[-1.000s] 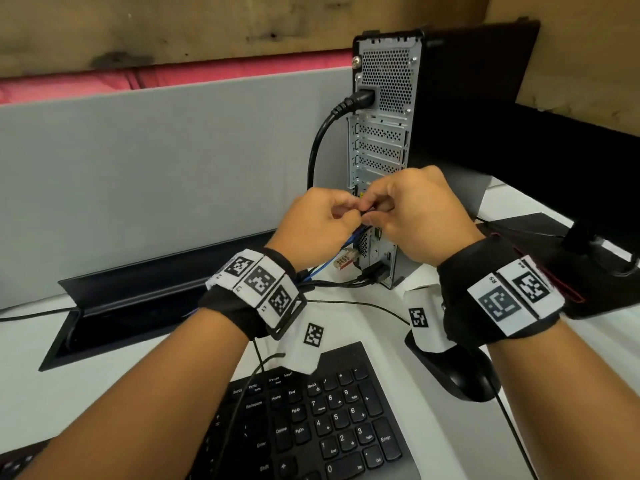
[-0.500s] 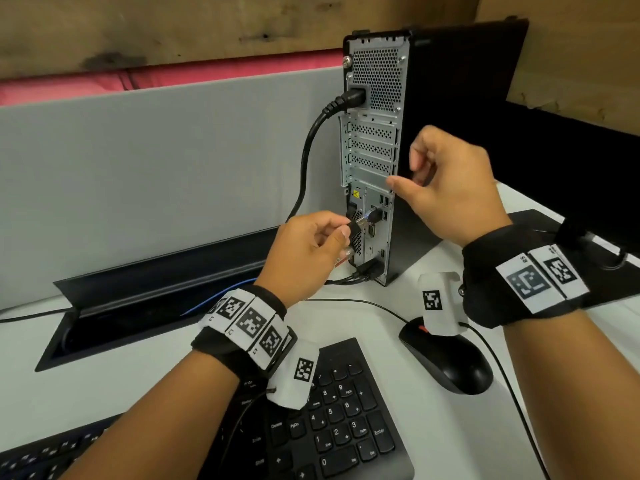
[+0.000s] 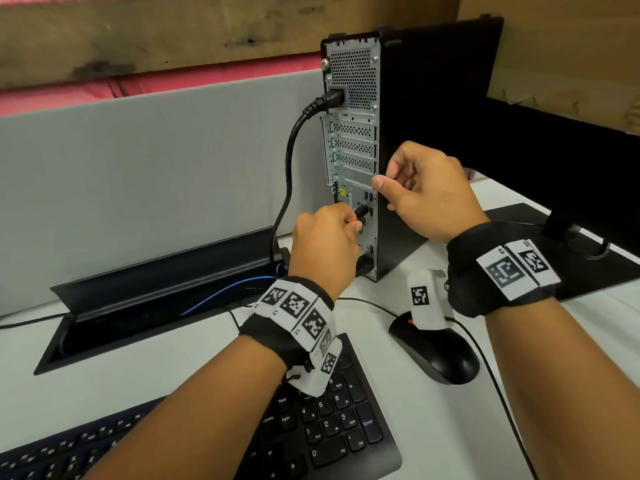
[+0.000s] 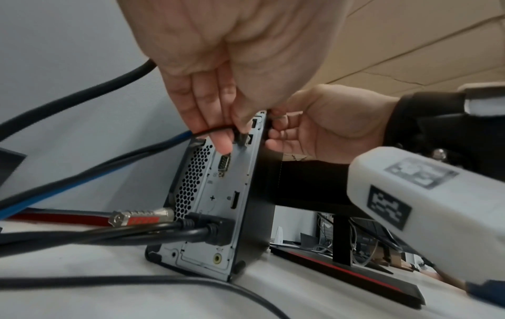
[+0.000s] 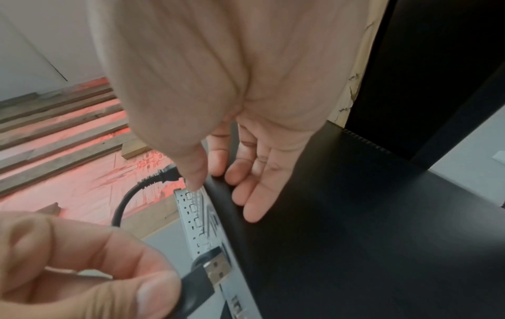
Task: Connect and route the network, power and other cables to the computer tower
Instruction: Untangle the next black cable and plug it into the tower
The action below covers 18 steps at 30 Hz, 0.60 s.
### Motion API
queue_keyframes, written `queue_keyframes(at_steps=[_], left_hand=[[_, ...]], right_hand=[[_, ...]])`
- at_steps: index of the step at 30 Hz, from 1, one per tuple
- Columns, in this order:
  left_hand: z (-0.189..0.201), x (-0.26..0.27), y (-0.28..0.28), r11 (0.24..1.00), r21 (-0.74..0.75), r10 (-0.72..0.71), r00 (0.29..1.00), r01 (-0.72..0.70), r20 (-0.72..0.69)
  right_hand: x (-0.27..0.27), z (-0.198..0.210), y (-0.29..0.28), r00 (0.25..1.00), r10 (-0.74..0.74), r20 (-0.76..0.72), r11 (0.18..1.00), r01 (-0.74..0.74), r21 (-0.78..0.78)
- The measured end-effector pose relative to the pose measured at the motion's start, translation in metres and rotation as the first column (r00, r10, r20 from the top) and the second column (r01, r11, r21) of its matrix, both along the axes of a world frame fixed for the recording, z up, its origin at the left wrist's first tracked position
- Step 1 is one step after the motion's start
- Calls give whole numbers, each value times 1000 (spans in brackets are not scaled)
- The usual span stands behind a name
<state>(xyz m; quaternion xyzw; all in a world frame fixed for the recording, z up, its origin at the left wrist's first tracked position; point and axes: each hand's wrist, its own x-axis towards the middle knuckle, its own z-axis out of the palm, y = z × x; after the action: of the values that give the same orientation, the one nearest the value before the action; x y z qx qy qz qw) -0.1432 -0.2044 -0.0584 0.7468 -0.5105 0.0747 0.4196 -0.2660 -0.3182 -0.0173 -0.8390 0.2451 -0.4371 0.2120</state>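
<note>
While the power cable (image 3: 294, 157) already sits plugged into the socket at the top of the tower (image 3: 349, 150) rear, and further black plugs (image 4: 216, 231) are seated low on the panel, the task reads as partly done.

Item in hand: USB plug (image 5: 216, 267), black body, bare metal end exposed, not yet seated. Held by left hand (image 3: 325, 244), thumb and fingers pinched round the plug body, its thin cord trailing back under the fingers. The metal tip points at the rear panel, just beside the column of small ports; whether it touches a port cannot be told.

Right hand (image 3: 429, 192): holds nothing, fingers loosely curled, fingertips (image 5: 246, 187) resting on the tower's rear edge and black side panel, apparently steadying it.

Outstanding, by judgement: seat the USB plug; blue cable (image 3: 221, 292), which runs from the desk trough toward the tower, has its end hidden, so its connection is unknown; routing of slack not done.

Also present: keyboard (image 3: 329, 434), mouse (image 3: 436, 355), monitor stand (image 4: 341, 267), red-and-silver connector (image 4: 142, 218) lying loose beside the panel.
</note>
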Motion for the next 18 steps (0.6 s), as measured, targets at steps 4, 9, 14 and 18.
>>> queue_keyframes(at_steps=[4, 9, 14, 18], left_hand=[[2, -4, 2, 999, -6, 41, 998, -40, 57], [1, -2, 2, 1000, -9, -6, 999, 6, 41], [-2, 2, 0, 997, -60, -65, 991, 59, -119], [1, 0, 5, 992, -73, -117, 975, 105, -190]], right_hand=[[1, 8, 6, 995, 2, 96, 998, 5, -65], [3, 43, 11, 980, -36, 198, 973, 80, -217], [15, 88, 7, 979, -185, 84, 892, 203, -404], [27, 95, 1, 975, -205, -87, 895, 151, -419]])
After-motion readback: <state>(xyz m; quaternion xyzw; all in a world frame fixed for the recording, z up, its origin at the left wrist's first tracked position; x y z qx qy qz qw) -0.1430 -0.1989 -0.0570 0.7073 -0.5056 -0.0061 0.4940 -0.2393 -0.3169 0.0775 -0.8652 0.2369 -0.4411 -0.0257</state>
